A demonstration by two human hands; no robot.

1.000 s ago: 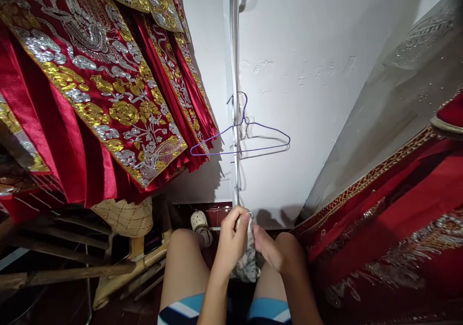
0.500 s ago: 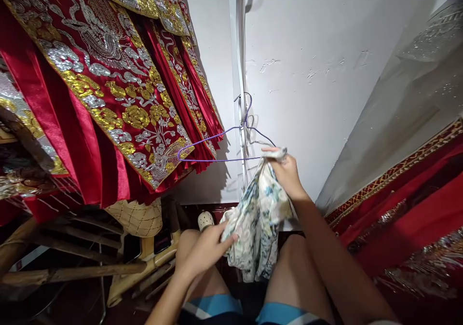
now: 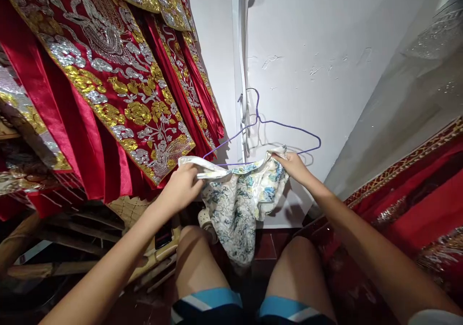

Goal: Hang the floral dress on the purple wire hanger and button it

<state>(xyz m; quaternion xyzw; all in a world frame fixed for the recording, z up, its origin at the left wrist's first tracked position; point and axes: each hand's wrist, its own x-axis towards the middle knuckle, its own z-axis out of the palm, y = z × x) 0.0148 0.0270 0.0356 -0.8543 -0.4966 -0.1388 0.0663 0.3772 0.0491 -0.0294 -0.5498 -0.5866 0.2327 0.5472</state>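
Floral garment [image 3: 233, 211] spread, left hand [image 3: 184, 182] and right hand [image 3: 293, 167] gripping its edge; purple hanger [image 3: 258, 118] up, right end bare, left hidden

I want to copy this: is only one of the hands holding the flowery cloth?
No, the left hand and right hand both grip the flowery cloth near its top edge.

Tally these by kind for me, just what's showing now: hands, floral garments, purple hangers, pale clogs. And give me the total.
Hands: 2 (left hand, right hand)
Floral garment: 1
Purple hanger: 1
Pale clog, partly hidden: 1
Total: 5
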